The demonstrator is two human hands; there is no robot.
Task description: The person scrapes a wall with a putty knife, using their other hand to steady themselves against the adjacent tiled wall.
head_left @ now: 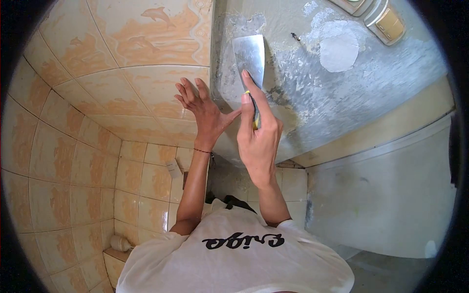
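putty knife (249,57) in right hand (259,139), blade against grey wall (317,97)

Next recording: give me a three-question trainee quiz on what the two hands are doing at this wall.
1. True or false: the right hand holds a putty knife against the grey wall.
2. The left hand is spread against: A) the tiled wall B) a light switch C) a bucket.
3. Fill in: the left wrist wears a thin ___.
Key: 1 true; 2 A; 3 bracelet.
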